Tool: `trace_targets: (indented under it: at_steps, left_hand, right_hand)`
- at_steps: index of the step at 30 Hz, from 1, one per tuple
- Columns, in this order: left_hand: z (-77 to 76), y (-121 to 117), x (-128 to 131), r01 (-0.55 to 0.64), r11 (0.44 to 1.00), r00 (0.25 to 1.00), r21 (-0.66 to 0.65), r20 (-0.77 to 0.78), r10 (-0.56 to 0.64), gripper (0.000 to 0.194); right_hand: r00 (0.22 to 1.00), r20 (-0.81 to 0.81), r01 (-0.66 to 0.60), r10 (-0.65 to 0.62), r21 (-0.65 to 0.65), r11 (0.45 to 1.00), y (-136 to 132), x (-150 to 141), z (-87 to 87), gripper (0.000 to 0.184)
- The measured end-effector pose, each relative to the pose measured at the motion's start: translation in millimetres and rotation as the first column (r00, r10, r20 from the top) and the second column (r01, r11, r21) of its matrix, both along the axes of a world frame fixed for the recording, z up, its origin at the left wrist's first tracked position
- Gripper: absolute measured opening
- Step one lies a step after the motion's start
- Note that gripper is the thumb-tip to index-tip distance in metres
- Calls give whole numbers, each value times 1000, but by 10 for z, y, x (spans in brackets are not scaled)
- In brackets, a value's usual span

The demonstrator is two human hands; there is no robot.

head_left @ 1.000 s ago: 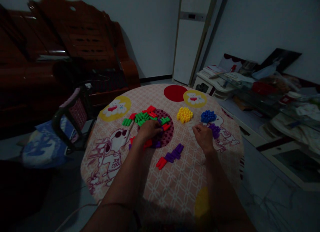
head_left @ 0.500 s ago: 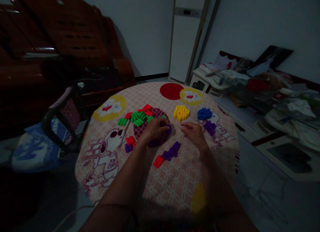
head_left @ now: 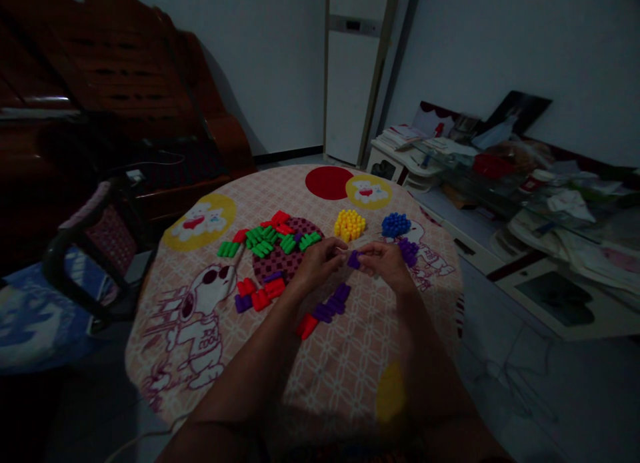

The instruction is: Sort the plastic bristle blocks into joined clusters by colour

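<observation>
My right hand (head_left: 387,263) pinches a purple plastic building piece (head_left: 355,259) between its fingertips, over the table. My left hand (head_left: 323,262) is close on the other side of it, thumb and fingers drawn together; what they hold, if anything, is too dim to make out. Below the hands lies a joined row of purple pieces (head_left: 332,304) ending in a red piece (head_left: 307,326). Green pieces (head_left: 261,241) and red pieces (head_left: 261,298) rest on and around a dark checked round patch (head_left: 300,230), which my left arm partly covers.
Beyond my hands sit a heap of yellow pieces (head_left: 349,224), a heap of blue pieces (head_left: 396,224) and more purple pieces (head_left: 409,252). A chair (head_left: 95,250) stands at the table's left. A cluttered cabinet (head_left: 500,176) runs along the right wall.
The purple piece has gone from my left fingers to my right fingertips. My hands have come closer together. The view has swung a little to the right.
</observation>
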State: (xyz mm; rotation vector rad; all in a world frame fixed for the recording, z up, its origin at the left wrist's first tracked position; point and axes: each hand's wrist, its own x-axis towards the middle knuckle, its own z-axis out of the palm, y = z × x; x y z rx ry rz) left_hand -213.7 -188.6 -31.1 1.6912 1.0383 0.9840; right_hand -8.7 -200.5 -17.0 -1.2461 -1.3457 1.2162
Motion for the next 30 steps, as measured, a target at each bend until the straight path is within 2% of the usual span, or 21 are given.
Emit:
trace_targets:
  at_steps: [2,3,5,7,8,9,12,15,18,25,28,30]
  left_hand:
    - [23,-2,-18,-17,1000,1000,-25,-9,17,27]
    - [33,0,-30,-28,999,999,-38,-17,27,28]
    - [47,8,-52,-48,997,998,-58,-35,46,28]
    - [51,15,-66,-64,996,997,-61,-45,61,28]
    - [50,17,-69,-65,996,997,-61,-49,62,27]
    - [48,17,-70,-64,996,997,-62,-54,60,27]
    - [39,15,-69,-54,996,996,-66,-70,50,26]
    - [31,16,-68,-54,996,996,-64,-75,50,26]
    - [27,20,-68,-60,996,996,-64,-70,55,25]
    - [-6,75,-141,-60,995,996,-76,-75,54,28]
    - [3,115,-206,-66,998,987,-13,-147,63,24]
    - [31,115,-237,-44,999,973,5,-226,44,21]
  right_hand:
    - [977,-40,214,-211,79,974,25,220,25,25]
    - [941,-69,337,-331,114,935,38,354,24,27]
    - [822,-58,567,-567,178,804,55,644,-14,29]
    - [677,55,702,-734,255,666,59,914,-92,28]
    - [594,161,732,-788,297,613,56,1021,-138,25]
    - [521,274,730,-808,347,588,50,1103,-182,22]
    - [309,554,664,-773,455,593,26,1190,-278,11]
    - [189,692,596,-697,483,641,15,1132,-306,8]
    - [173,740,569,-650,464,679,29,1080,-314,10]
    - [262,688,549,-676,470,691,50,1078,-321,25]
    - [230,723,553,-651,454,699,11,1041,-259,26]
    - [188,722,572,-665,470,672,-17,987,-196,25]
